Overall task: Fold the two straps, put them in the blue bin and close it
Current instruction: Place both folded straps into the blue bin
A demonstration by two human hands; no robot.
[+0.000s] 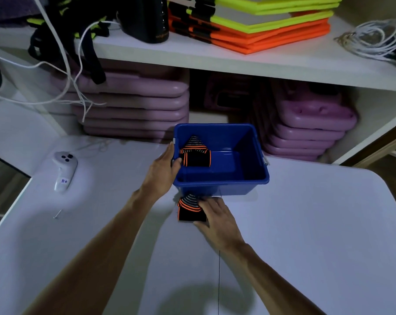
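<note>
One strap [195, 155] in bin [256, 178], other strap [190, 209] before it on table [306, 223]

My white table [306, 223] carries the open blue bin [258, 155] at its far edge, a folded black-and-orange strap [189, 209] just in front of the bin under my right hand [217, 218], a white handheld controller [64, 170] well to the left, and a small screw [58, 214] nearby.
</note>
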